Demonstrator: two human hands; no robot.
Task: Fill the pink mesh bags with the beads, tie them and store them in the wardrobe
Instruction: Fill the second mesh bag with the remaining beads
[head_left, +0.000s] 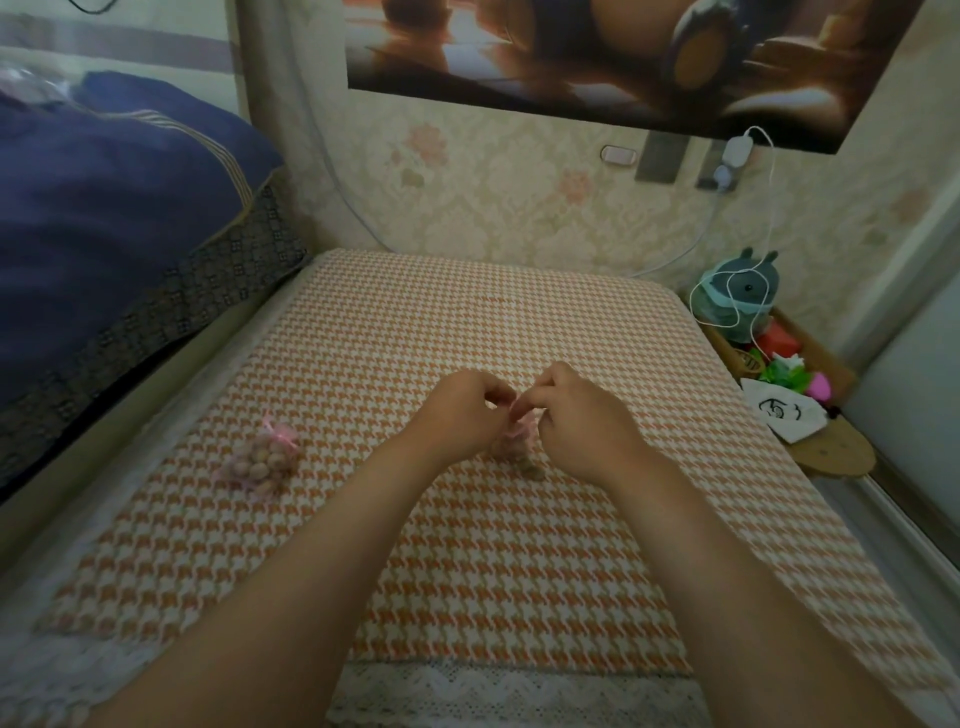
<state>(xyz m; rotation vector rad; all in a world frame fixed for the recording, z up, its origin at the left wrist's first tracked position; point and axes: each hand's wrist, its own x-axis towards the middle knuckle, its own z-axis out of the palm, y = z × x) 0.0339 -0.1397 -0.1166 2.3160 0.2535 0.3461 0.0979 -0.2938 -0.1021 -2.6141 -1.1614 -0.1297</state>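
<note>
Floral wallpaper at the back, navy bedding off to the left. Counter has an orange-and-white houndstooth cloth with lace trim on the near edge. Tied bag of pink mesh sits on its left part, stuffed with round tan beads, ribbon bow on top. Second bag is mid-counter between the hands: left hand and right hand close together, fingers curled, pinching its pink drawstring. Basket on the right holds a teal plush.

Filled bag on the cloth's left half, second bag at the cloth's middle, pinched between left hand and right hand, bedding left of the cloth, toy basket right of it, wall behind it
</note>
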